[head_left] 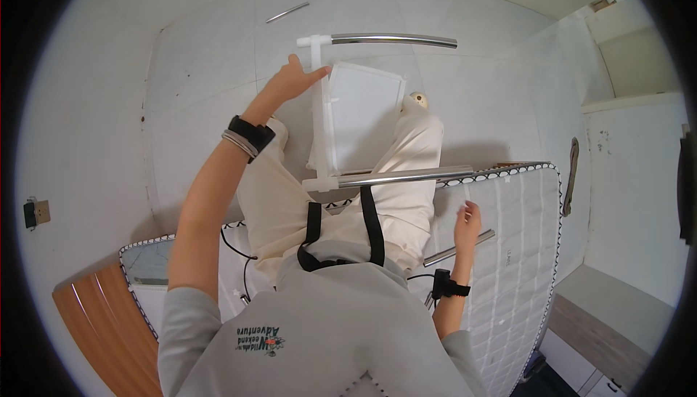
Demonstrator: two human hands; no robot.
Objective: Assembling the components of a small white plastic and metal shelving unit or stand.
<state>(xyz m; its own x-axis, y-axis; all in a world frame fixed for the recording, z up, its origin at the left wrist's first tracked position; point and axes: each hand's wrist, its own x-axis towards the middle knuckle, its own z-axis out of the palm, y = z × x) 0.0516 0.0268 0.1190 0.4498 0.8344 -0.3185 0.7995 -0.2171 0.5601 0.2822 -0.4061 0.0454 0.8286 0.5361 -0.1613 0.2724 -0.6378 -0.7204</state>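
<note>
Loose rod (459,247) on mattress (523,252); rack (327,106) ahead.

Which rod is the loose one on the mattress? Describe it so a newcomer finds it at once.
Start at the white quilted mattress on the person's right. The right hand rests on it, and the loose rod lies just under that hand, a short shiny metal tube angled across the quilting. Unlike the two longer chrome bars held in the white plastic frame, it is joined to nothing.
</note>
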